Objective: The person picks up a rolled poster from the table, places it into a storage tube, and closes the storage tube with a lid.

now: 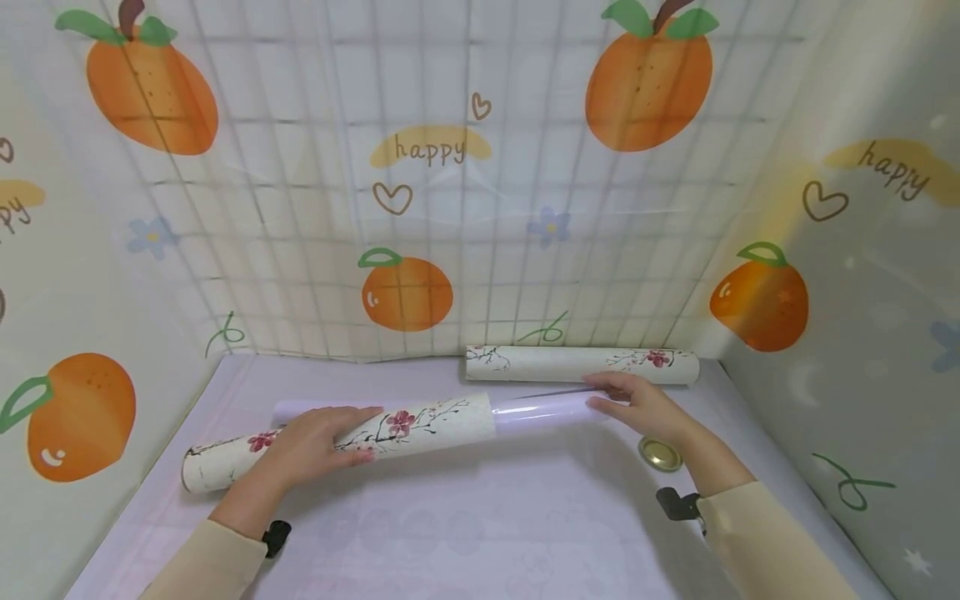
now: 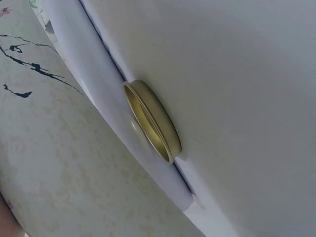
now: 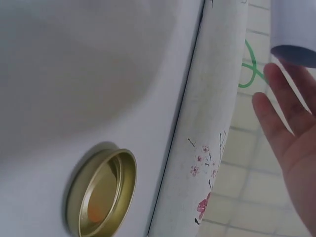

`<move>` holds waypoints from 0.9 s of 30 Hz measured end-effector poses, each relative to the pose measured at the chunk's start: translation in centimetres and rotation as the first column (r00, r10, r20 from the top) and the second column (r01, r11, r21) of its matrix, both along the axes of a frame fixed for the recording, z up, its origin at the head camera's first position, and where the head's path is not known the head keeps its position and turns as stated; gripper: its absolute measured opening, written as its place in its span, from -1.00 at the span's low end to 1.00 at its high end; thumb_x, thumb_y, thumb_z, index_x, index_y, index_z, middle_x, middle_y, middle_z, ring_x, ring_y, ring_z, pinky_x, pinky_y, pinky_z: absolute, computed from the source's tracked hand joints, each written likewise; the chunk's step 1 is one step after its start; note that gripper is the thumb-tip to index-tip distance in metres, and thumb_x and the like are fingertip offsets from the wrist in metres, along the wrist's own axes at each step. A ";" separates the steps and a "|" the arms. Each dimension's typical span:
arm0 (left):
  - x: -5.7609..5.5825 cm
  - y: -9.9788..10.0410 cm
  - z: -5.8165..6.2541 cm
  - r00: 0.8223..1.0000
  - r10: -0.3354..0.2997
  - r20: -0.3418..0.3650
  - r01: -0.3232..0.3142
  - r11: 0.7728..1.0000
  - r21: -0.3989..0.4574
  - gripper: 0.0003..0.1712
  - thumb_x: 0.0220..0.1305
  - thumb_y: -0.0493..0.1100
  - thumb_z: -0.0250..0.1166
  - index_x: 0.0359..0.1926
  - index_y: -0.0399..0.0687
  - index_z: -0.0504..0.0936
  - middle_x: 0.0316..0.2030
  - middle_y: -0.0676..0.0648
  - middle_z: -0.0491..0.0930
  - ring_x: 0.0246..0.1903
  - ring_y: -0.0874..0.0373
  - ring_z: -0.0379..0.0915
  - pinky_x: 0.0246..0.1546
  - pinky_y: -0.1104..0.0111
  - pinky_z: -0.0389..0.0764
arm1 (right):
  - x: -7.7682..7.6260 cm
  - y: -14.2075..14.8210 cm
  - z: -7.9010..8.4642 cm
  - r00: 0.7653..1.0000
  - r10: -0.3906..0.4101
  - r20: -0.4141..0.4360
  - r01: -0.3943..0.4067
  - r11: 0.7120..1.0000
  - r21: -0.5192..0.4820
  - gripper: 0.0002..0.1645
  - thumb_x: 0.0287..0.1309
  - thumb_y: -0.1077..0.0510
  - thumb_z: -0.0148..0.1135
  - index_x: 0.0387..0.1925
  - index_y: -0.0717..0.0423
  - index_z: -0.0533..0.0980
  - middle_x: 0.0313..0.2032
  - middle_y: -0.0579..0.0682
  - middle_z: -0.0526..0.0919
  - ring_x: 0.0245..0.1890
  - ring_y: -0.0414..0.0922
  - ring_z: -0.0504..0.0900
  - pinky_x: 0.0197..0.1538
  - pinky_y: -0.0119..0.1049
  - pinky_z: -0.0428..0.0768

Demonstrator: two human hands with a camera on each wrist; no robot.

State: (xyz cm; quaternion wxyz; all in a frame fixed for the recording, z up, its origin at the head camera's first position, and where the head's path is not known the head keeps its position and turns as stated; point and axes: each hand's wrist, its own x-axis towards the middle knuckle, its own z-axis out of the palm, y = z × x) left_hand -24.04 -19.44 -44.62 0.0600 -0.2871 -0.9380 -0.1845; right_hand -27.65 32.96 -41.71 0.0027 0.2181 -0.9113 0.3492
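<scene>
My left hand point(image 1: 315, 446) grips a cream tube point(image 1: 427, 425) printed with plum blossoms, its fingers curled over the top. A lilac roll point(image 1: 543, 412) sticks out of the tube's right end. At the roll's free end is my right hand point(image 1: 645, 404); in the right wrist view its fingers point(image 3: 276, 123) are extended close to the roll's hollow end point(image 3: 296, 24). A gold round lid point(image 1: 661, 454) lies below the right wrist. The left wrist view shows a gold lid point(image 2: 153, 123) against a lilac strip point(image 2: 94, 64); whether it is the same lid I cannot tell.
A second blossom-printed tube point(image 1: 577, 365) lies along the back wall at the right. Behind the held tube, part of another lilac roll point(image 1: 296, 408) shows. Sheets with orange prints point(image 1: 407, 293) enclose the pale tabletop point(image 1: 480, 525) at the back and both sides.
</scene>
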 end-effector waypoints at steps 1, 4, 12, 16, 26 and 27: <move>0.0 0.0 0.0 1.000 0.000 -0.003 0.000 1.000 -0.003 -0.18 0.15 0.33 0.39 0.42 0.34 0.42 0.24 0.09 0.55 0.24 0.03 0.48 0.25 0.05 0.47 | 0.0 -0.1 0.0 1.000 -0.004 0.006 0.004 1.000 0.000 -0.47 0.33 -0.08 0.29 0.22 0.07 0.54 0.19 0.07 0.59 0.14 0.10 0.58 0.22 0.11 0.53; 0.0 -0.1 0.0 1.000 0.001 -0.007 -0.001 1.000 -0.008 -0.18 0.16 0.36 0.37 0.42 0.34 0.41 0.24 0.08 0.55 0.24 0.03 0.47 0.25 0.05 0.47 | 0.2 -0.5 0.0 1.000 -0.019 0.025 0.019 1.000 0.002 -0.49 0.32 -0.12 0.28 0.18 0.05 0.56 0.15 0.06 0.61 0.10 0.09 0.60 0.17 0.09 0.58; 0.1 0.0 0.0 1.000 0.000 0.000 0.000 1.000 -0.005 -0.18 0.15 0.29 0.42 0.42 0.32 0.42 0.25 0.08 0.55 0.23 0.02 0.48 0.25 0.04 0.47 | 0.6 -2.2 0.6 1.000 0.017 0.017 -0.016 1.000 -0.007 -0.56 0.32 -0.06 0.30 0.11 0.08 0.59 0.09 0.05 0.63 0.05 0.05 0.62 0.12 -0.02 0.62; 0.1 0.1 0.0 1.000 0.001 0.001 -0.001 1.000 -0.003 -0.18 0.15 0.29 0.42 0.42 0.32 0.42 0.25 0.07 0.55 0.23 0.02 0.48 0.25 0.04 0.47 | 0.7 -3.1 0.7 0.998 0.055 -0.004 -0.055 0.998 -0.030 -0.61 0.31 0.02 0.32 0.08 0.12 0.60 0.06 0.05 0.65 0.01 0.00 0.63 0.11 -0.13 0.64; 0.1 0.4 0.1 1.000 -0.001 0.001 0.001 1.000 -0.001 -0.18 0.15 0.32 0.40 0.42 0.34 0.42 0.24 0.09 0.55 0.23 0.04 0.48 0.25 0.05 0.47 | 1.2 -5.3 0.9 0.997 0.079 0.006 -0.079 0.996 -0.048 -0.63 0.31 0.03 0.33 0.08 0.06 0.63 -0.02 -0.04 0.67 -0.05 -0.09 0.63 0.08 -0.17 0.64; 0.1 0.4 0.1 1.000 -0.001 0.001 0.001 1.000 -0.001 -0.18 0.15 0.31 0.40 0.42 0.34 0.42 0.24 0.09 0.55 0.23 0.04 0.48 0.25 0.05 0.47 | 1.2 -5.5 0.9 0.997 0.082 0.006 -0.082 0.995 -0.050 -0.64 0.31 0.03 0.33 0.08 0.05 0.63 -0.03 -0.05 0.67 -0.06 -0.10 0.63 0.08 -0.17 0.64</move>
